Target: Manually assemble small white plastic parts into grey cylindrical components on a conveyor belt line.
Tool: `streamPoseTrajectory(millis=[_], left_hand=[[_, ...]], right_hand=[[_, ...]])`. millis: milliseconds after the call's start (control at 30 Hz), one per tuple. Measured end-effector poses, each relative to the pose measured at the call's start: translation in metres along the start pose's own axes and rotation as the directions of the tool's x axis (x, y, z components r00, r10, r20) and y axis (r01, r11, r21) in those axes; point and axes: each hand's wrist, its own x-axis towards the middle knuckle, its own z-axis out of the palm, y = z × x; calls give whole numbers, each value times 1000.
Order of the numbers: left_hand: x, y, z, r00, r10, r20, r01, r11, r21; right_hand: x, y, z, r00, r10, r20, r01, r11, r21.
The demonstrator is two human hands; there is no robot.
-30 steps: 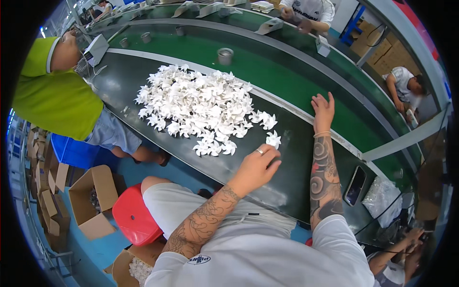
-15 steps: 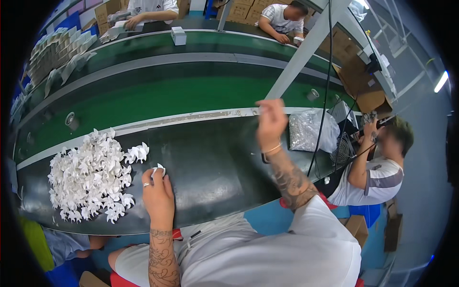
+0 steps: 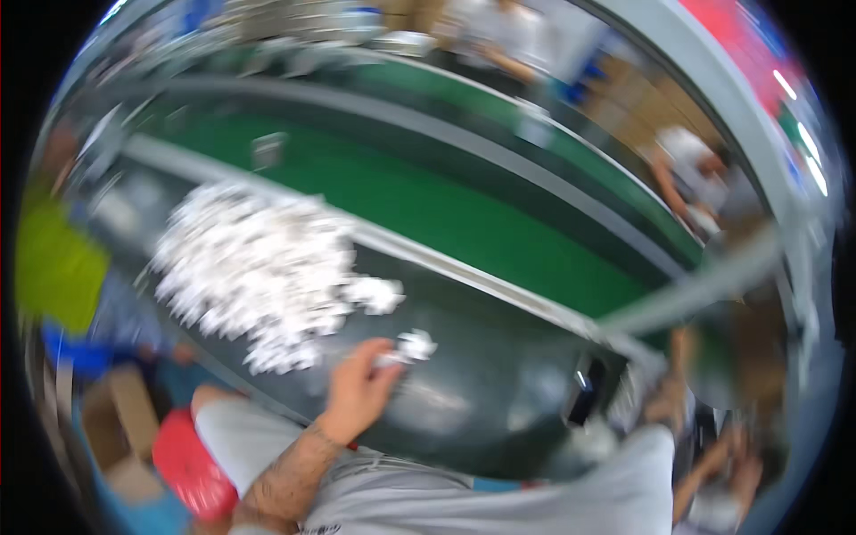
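Note:
A heap of small white pinwheel-shaped pieces [image 3: 254, 267] lies on the dark work surface [image 3: 481, 392] at the left, blurred by motion. A few pieces sit at its right edge. My left hand [image 3: 361, 392] is just right of the heap, thumb and fingers closed on a small white piece [image 3: 390, 358]. Touching or right beside those fingertips is another white pinwheel piece [image 3: 416, 345]; I cannot tell whether it is held too. At the far right, my right hand [image 3: 682, 348] reaches up and away, smeared, and its fingers cannot be made out.
Beyond the work surface runs a green conveyor belt [image 3: 428, 205] behind a pale rail. A dark phone-like object [image 3: 584, 388] lies at the right. Co-workers sit across the belt and at both sides. A red stool [image 3: 192, 464] and a cardboard box [image 3: 120, 419] stand lower left.
The whole view has swung to the right, shifting the heap rightward and tilting the belt. My right hand has moved from above the surface to the far right. My left hand stays near the heap.

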Motion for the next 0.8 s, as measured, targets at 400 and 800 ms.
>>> streamPoseTrajectory(millis=[400,800], left_hand=[[-6,24,-4,980,-168,103,176,981,-77],[2,-2,-9,924,-315,215,381,737,-558]], right_hand=[[50,-104,-21,473,82,877,-859,-177,480],[80,93,-221,170,579,797,-73,-799,596]])
